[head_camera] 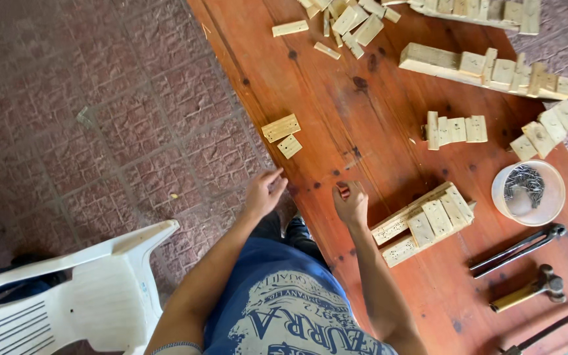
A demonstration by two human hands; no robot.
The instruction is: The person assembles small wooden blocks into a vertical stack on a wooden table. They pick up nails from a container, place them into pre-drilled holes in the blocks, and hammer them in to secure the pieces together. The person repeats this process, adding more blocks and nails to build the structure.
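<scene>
My right hand (351, 204) clamped on small red thing (344, 192); left hand (264, 192) loose, fingers apart; pale nailed blocks (422, 223) at 3 o'clock, brown desk (336, 112), brick floor (100, 131).

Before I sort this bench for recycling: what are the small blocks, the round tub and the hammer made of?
Small pale blocks: apparently raw unfinished wood, grain showing. Round white tub: probably translucent plastic, holding grey metal nails. Hammer: dark metal head, yellowish handle, perhaps wood.
</scene>
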